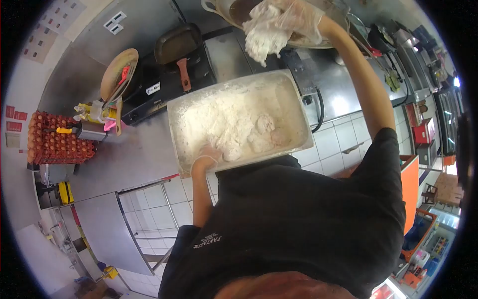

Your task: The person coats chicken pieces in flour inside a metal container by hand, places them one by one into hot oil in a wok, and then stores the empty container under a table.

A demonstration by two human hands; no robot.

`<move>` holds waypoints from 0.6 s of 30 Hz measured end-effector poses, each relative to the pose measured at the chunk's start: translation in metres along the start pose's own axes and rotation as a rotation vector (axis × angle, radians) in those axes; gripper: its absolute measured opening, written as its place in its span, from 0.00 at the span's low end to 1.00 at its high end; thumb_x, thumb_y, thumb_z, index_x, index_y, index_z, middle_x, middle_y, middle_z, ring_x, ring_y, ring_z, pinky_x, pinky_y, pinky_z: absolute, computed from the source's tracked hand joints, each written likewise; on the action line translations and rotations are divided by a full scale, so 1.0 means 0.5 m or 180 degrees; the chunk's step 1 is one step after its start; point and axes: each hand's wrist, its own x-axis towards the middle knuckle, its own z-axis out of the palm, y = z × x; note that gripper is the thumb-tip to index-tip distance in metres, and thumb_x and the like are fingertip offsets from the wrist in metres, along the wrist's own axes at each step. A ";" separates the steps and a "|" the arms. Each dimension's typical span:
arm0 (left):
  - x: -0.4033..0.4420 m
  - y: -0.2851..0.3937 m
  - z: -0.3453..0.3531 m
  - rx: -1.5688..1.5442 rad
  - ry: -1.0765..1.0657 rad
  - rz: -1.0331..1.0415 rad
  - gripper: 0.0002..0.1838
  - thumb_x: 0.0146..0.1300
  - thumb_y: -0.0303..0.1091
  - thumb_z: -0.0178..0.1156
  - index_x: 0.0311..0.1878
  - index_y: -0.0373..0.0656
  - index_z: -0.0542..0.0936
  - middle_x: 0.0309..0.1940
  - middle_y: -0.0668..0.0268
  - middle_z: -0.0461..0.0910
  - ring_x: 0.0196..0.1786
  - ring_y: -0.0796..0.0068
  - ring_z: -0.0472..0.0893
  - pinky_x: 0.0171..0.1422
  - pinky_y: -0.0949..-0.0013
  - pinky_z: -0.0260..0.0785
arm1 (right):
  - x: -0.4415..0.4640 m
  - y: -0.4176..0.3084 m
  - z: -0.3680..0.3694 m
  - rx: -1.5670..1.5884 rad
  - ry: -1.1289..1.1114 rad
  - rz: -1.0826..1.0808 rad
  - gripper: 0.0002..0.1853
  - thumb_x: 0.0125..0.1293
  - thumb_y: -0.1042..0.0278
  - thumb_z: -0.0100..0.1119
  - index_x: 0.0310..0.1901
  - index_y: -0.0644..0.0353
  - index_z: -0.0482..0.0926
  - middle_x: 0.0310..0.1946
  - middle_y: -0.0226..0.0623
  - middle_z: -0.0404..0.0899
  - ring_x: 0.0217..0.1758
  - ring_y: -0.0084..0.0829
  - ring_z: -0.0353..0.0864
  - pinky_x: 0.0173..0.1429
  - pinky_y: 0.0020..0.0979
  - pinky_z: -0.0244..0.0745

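High over the wok (234,11), my right hand (303,21) in a clear plastic glove is closed on a large flour-coated piece of chicken (267,41), which hangs down ragged and white. Below it, a deep rectangular metal tray (298,107) holds heaped white flour (214,112). Several coated pieces, such as one rounded piece of chicken (265,122), lie in the tray's right half. My left hand (208,155) reaches over the near rim into the flour at the tray's lower left. Its fingers blend into the flour, so their closure is unclear.
A square pan (177,44) sits on the black stove (194,72) behind the tray. To the left are a round pan (117,70) with utensils and stacked egg trays (59,137). A black hose (320,112) curves beside the tray's right end.
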 end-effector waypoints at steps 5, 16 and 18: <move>0.015 -0.011 0.002 -0.0258 0.0072 -0.0236 0.52 0.60 0.62 0.61 0.72 0.24 0.60 0.63 0.34 0.72 0.68 0.40 0.72 0.72 0.54 0.63 | 0.089 0.160 -0.082 -0.1287 -0.0036 0.0857 0.20 0.59 0.55 0.69 0.51 0.52 0.81 0.44 0.34 0.85 0.48 0.32 0.83 0.56 0.34 0.76; 0.100 -0.049 0.049 0.0374 0.0505 0.0141 0.46 0.54 0.50 0.63 0.74 0.38 0.64 0.71 0.40 0.66 0.73 0.45 0.67 0.77 0.56 0.58 | 0.336 0.615 0.072 -0.3058 -0.1467 0.0928 0.14 0.57 0.68 0.65 0.47 0.54 0.83 0.43 0.39 0.85 0.45 0.38 0.84 0.51 0.40 0.77; 0.106 -0.052 0.064 0.0447 0.0468 0.0050 0.45 0.54 0.50 0.62 0.74 0.38 0.65 0.71 0.40 0.66 0.73 0.44 0.67 0.77 0.56 0.58 | 0.342 0.594 0.072 -0.3451 -0.1214 0.0621 0.16 0.56 0.68 0.65 0.48 0.50 0.85 0.47 0.39 0.85 0.49 0.37 0.85 0.52 0.41 0.78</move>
